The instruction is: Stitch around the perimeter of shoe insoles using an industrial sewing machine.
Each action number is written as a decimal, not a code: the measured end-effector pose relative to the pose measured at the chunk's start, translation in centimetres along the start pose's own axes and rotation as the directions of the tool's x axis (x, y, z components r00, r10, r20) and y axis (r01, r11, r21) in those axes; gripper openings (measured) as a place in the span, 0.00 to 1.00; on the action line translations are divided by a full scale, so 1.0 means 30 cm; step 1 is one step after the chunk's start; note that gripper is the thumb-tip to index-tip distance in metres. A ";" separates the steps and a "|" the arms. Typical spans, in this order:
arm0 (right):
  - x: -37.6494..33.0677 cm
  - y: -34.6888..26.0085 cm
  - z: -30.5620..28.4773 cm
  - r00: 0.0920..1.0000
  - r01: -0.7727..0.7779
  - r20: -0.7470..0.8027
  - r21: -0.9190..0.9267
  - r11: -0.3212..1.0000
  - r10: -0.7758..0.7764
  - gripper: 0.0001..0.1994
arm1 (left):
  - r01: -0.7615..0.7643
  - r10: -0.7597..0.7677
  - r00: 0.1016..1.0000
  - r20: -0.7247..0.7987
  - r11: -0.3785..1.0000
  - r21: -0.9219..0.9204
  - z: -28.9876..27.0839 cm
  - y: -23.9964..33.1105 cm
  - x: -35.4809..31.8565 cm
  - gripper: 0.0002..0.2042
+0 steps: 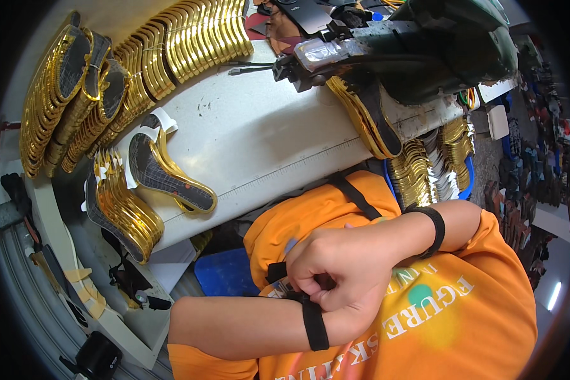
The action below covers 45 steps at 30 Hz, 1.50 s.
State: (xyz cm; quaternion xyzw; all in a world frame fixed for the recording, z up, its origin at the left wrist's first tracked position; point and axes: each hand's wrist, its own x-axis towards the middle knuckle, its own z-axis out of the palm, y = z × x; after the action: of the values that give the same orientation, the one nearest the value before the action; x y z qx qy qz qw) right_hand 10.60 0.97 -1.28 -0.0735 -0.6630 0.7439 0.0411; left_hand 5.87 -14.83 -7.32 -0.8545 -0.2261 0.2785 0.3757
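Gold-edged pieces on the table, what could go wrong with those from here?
The small stack beside the dark green machine reaches the front edge of the table, so a bump might knock it off. The row of pieces at the left also sits near that edge and could slide. With the right hand at the left black wristband, catching a falling piece could be slow.

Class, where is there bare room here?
Bare: the middle of the pale grey tabletop, between gold-edged black curved pieces at left and the dark green machine at right. Crowded: the far left, packed with shiny gold stacked pieces.
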 end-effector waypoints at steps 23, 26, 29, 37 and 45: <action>-0.015 -0.039 0.008 0.948 0.258 -0.203 0.032 0.966 -0.246 0.05 | 0.153 -0.406 0.908 -0.098 0.541 -0.827 0.022 -0.195 0.061 0.07; -0.011 -0.036 0.011 0.943 0.270 -0.216 0.058 0.961 -0.252 0.03 | 0.157 -0.526 0.845 -0.095 0.415 -0.896 0.036 -0.192 0.065 0.07; -0.011 -0.049 0.014 0.943 0.284 -0.199 0.073 0.956 -0.265 0.02 | 0.137 -0.635 0.768 -0.079 0.284 -0.949 0.053 -0.190 0.069 0.06; -0.040 -0.069 0.004 0.916 0.395 0.052 -0.279 0.875 -0.397 0.09 | 0.005 -0.852 0.521 0.058 -0.065 -0.998 0.099 -0.212 0.076 0.05; -0.006 -0.135 -0.127 0.845 0.459 -0.057 -0.432 0.776 -0.531 0.15 | -0.189 -0.955 0.185 0.230 -0.264 -0.946 0.253 -0.342 0.070 0.03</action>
State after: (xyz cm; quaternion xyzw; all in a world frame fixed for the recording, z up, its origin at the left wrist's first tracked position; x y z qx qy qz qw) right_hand 11.25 5.15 2.33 0.0318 -0.7908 0.5443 0.2782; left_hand 0.70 -3.33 -4.36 -0.6172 -0.5024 -0.5814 -0.1691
